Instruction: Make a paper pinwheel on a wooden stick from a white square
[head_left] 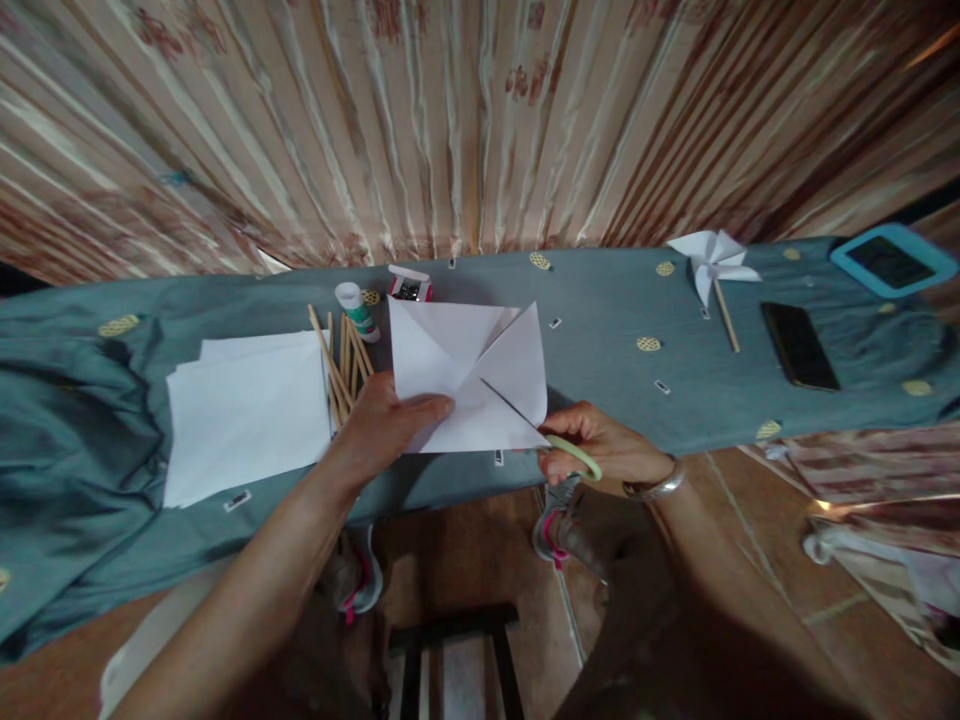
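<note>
A square sheet of white paper [435, 350] with diagonal creases is held up over the cloth-covered table. My left hand [390, 415] grips its lower left edge, thumb on top and fingers underneath. At the lower right corner, my right hand [581, 440] is closed around the pale green handle of a pair of scissors [574, 455]. The dark blade lies along a diagonal line running from that corner toward the sheet's middle. A slit also runs in from the upper right corner. Part of the scissors is hidden behind the paper and my fingers.
Left of me lie stacked white sheets [247, 420], several wooden sticks [337, 365], a glue stick [358, 312] and a small open box [410, 285]. A paper pinwheel [716, 268], a phone [799, 346] and a blue-framed tablet [892, 260] lie to the right. A curtain [450, 130] hangs behind the table.
</note>
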